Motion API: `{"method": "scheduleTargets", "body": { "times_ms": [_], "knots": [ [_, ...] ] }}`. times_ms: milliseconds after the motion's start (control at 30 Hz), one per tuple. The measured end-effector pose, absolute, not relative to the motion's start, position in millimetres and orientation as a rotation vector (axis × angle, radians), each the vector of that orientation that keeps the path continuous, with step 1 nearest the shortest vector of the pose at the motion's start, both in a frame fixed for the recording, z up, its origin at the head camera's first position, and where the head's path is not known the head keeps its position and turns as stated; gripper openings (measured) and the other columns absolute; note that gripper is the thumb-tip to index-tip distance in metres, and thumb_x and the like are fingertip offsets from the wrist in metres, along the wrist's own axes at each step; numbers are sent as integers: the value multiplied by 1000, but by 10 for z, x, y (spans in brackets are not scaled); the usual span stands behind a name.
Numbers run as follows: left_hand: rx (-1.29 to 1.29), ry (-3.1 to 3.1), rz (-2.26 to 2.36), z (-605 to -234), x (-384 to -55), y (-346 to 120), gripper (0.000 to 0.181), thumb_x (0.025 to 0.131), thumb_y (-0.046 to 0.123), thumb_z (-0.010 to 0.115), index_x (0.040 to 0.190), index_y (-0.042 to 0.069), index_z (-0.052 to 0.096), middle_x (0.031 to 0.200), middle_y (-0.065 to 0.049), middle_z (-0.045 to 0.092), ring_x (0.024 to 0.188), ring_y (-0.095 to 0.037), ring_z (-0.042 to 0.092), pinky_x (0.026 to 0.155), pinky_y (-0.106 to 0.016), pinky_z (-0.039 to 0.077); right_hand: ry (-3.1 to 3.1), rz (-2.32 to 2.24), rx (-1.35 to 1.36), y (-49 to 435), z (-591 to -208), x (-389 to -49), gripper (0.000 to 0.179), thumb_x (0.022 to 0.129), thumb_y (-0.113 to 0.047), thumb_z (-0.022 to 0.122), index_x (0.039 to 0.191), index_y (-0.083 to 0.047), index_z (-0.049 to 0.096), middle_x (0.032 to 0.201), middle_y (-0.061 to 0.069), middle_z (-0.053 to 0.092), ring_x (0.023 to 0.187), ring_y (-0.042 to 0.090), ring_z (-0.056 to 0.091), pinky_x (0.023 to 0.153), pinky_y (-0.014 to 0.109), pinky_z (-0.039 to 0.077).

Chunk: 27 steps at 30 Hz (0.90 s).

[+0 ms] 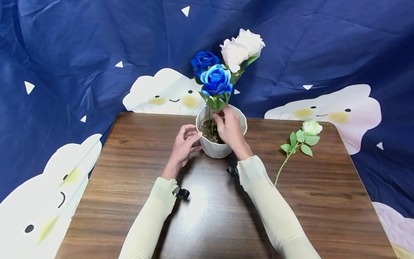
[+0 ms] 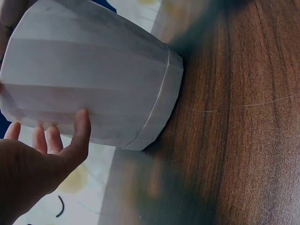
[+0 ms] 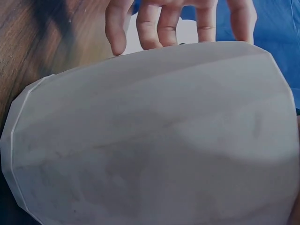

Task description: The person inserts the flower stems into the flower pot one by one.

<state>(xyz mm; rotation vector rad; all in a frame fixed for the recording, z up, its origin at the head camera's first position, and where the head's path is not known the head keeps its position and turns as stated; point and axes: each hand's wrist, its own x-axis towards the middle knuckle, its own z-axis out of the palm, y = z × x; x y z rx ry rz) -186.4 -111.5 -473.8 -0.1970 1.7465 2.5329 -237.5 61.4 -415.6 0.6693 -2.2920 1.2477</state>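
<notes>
A white faceted flowerpot (image 1: 217, 151) with dark soil (image 1: 207, 131) stands on the table. Two blue roses (image 1: 216, 80) rise from it, and two pale pink-white roses (image 1: 235, 55) lean right behind them. My right hand (image 1: 232, 130) reaches over the pot's rim, thumb and fingers pinching the pale roses' stem low down; the grip itself is partly hidden. My left hand (image 1: 183, 145) rests at the pot's left side with relaxed, spread fingers, the thumb by the rim. In the left wrist view its fingertips are right at the pot wall (image 2: 89, 70).
A greenish-white rose (image 1: 311, 128) with a leafy stem lies on the brown wooden table (image 1: 323, 208) at the right, its stem end near my right sleeve (image 1: 268, 201). Behind the table's back edge hangs a blue cloth (image 1: 97, 43) printed with clouds.
</notes>
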Motion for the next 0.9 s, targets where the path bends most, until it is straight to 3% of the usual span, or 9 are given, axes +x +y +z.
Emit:
{"method": "scheduleTargets", "body": {
  "times_ms": [700,900],
  "knots": [
    [-194,1752,2533,-4746,-1859,-1091,36,92,6,70,123,14,53,109,-5,52,95,-14,58,96,-69,51,-2399,1163,651,616,-4180,-2378,16,98,-8,64,110,1,56,94,17,67,90,35,65,82,50,56],
    [-193,1759,2533,-4752,-1867,-1105,35,92,7,70,123,15,54,109,-5,52,96,-15,58,92,-64,56,-2444,1159,654,595,-4166,-2383,19,97,-7,63,113,1,54,96,18,66,91,36,64,82,52,55]
  ]
}}
